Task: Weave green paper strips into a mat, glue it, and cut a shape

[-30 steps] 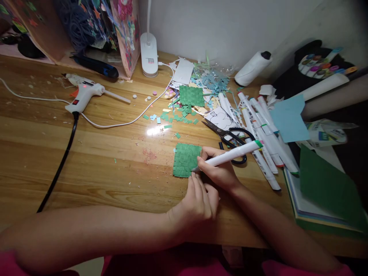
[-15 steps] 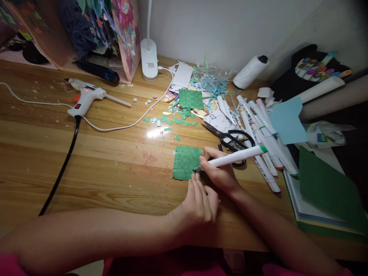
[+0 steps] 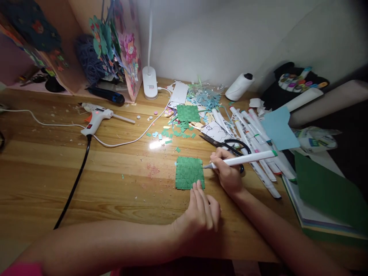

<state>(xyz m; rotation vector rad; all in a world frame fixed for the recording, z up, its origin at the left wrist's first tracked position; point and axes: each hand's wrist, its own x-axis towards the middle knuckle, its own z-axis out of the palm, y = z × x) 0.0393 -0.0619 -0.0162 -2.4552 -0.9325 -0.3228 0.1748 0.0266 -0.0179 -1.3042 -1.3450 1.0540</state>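
A green square of woven paper strips [image 3: 188, 172] lies flat on the wooden table in front of me. My left hand [image 3: 201, 209] presses its fingertips on the square's lower right corner, fingers together and partly bent; a small dark spot shows among them, too small to name. My right hand [image 3: 230, 172] is closed around a white marker [image 3: 250, 158] with a green end. The marker's grey tip points left, at the square's right edge; I cannot tell whether it touches. Black-handled scissors [image 3: 221, 142] lie just beyond my right hand.
Several white markers [image 3: 260, 153] lie at the right, beside green paper sheets [image 3: 324, 188]. Behind the square are paper scraps [image 3: 184, 132] and another green woven square [image 3: 188, 113]. A glue gun [image 3: 97, 119] with a black cord lies left, near a white lamp base [image 3: 150, 84].
The view has shifted, so the table sits lower in the picture. My right hand has drawn the marker tip from the square's lower right part to its right edge. My left fingertips stay on the square.
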